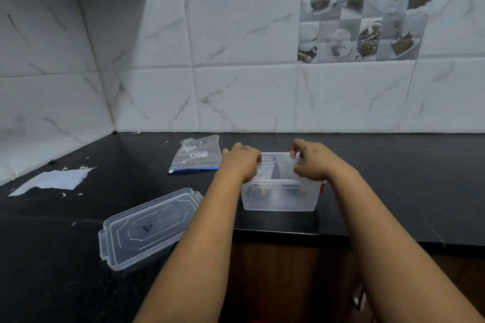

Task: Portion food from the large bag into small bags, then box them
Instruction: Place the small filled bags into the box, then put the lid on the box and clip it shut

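Observation:
A clear plastic box (279,199) stands near the counter's front edge, with a clear lid (275,165) lying on top of it. My left hand (241,162) curls its fingers over the lid's left edge. At the lid's far right corner, my right hand (312,160) holds the rim with bent fingers. Something brownish shows dimly through the box wall, too blurred to name. A flat zip bag (196,156) with a blue seal and white print lies behind the box to the left.
A second clear lid (149,228) lies at the front left of the black counter (393,191). Torn white paper (52,181) and small scraps sit at the far left. The tiled wall closes the back and left. The counter edge drops off under my forearms.

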